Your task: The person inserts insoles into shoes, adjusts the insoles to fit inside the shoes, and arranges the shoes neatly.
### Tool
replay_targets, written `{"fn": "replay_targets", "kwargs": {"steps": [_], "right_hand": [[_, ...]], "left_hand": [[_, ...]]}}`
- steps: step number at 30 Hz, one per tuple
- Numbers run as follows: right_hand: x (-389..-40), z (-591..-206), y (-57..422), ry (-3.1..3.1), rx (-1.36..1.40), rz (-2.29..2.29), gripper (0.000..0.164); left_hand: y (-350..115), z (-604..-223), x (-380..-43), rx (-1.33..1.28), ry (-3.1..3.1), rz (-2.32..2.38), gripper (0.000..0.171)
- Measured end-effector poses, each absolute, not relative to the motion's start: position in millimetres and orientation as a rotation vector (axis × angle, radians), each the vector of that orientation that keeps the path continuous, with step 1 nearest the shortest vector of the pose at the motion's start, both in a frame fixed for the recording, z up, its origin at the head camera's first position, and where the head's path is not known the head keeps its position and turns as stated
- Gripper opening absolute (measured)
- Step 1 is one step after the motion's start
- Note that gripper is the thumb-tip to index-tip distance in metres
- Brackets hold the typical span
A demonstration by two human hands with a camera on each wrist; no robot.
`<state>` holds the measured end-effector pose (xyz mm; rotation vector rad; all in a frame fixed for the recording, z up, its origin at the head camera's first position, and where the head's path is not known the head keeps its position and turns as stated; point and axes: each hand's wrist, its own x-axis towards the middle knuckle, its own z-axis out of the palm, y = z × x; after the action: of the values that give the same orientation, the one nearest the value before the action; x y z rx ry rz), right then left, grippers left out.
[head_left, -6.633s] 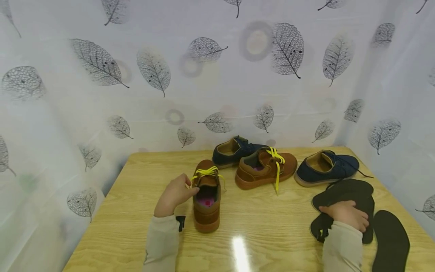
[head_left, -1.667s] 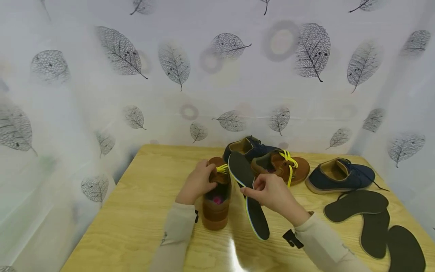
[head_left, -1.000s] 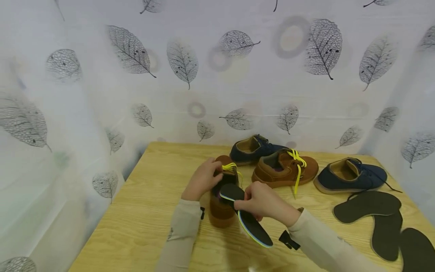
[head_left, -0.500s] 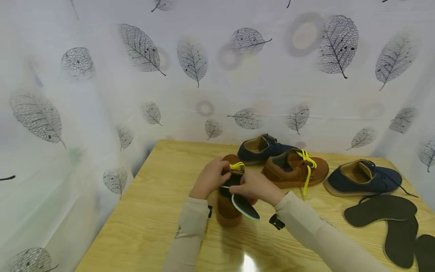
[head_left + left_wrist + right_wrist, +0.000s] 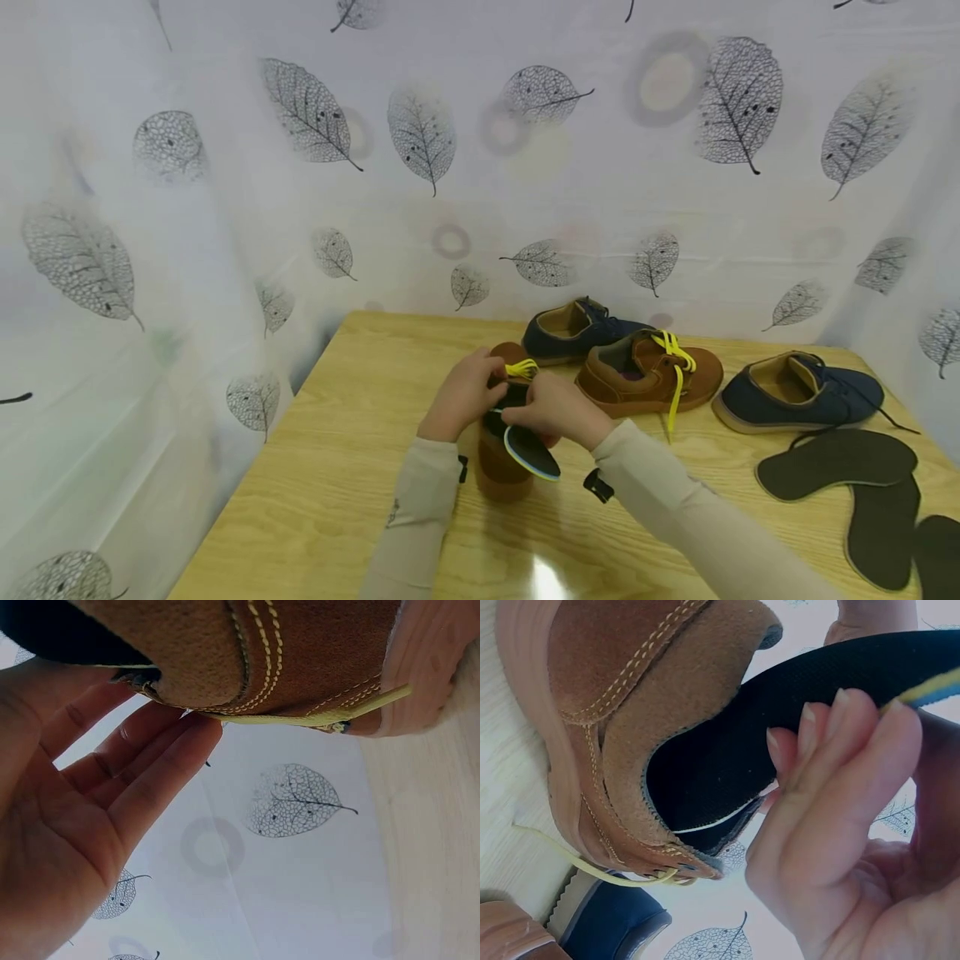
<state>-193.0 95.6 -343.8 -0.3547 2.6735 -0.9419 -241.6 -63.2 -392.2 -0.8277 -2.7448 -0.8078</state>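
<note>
A brown suede shoe with yellow laces stands on the table, toe pointing away. My left hand grips its upper by the tongue and laces, and in the left wrist view the fingers lie along the lace edge. My right hand pinches a black insole whose edge is yellow and blue. One end of the insole reaches into the shoe's opening, as the right wrist view shows; the other sticks up over the heel, tilted. Its front tip is hidden inside the brown upper.
A second brown shoe with yellow laces lies to the right. Behind it is a navy shoe, and another navy shoe sits farther right. Several dark insoles lie at the table's right side. A leaf-patterned curtain hangs behind.
My right hand has picked up an insole from the right-hand group, brought it left to the brown shoe and slid its front end in. My left hand has stayed at the shoe.
</note>
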Motion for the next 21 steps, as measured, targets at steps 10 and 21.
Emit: {"fn": "replay_targets", "kwargs": {"steps": [10, 21], "right_hand": [[-198.6, -347.1, 90.8, 2.695, -0.309, -0.924, 0.043], [-202.0, -354.3, 87.8, 2.677, -0.249, -0.975, 0.041]], "left_hand": [[-62.9, -392.6, -241.5, -0.818, -2.743, -0.794, 0.008], [-62.1, -391.8, -240.9, -0.825, -2.737, -0.799, 0.006]]}}
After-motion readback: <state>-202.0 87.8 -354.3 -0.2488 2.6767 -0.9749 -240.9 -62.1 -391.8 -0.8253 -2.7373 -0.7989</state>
